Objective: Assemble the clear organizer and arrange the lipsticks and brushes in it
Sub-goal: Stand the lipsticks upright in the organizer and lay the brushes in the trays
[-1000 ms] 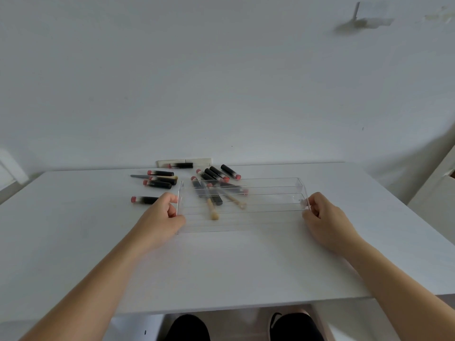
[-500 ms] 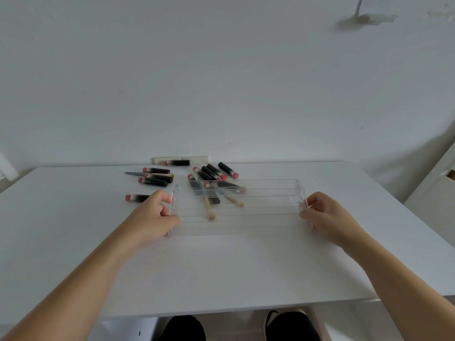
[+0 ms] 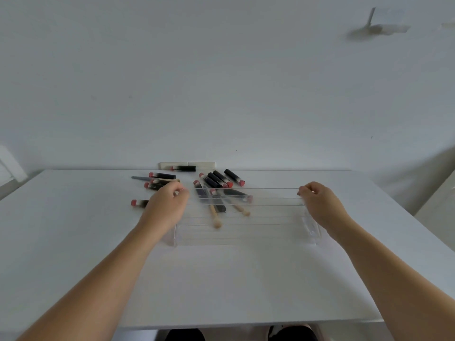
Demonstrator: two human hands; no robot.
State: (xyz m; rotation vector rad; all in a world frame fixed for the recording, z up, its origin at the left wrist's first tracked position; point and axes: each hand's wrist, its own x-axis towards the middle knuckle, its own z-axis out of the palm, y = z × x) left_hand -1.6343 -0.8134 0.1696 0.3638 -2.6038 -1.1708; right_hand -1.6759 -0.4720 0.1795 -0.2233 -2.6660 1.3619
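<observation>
We sit in what looks like a plain home room: a white table [image 3: 73, 242] pushed against a bare white wall [image 3: 221, 82], a white cabinet [image 3: 440, 205] at right frame edge, cosmetics lipsticks [image 3: 216, 179] scattered centre frame.

A single wide-angle head-worn camera looks forward and down over a white table [image 3: 73, 242], close above both forearms, the wall [image 3: 221, 82] filling the frame toward twelve o'clock.
</observation>
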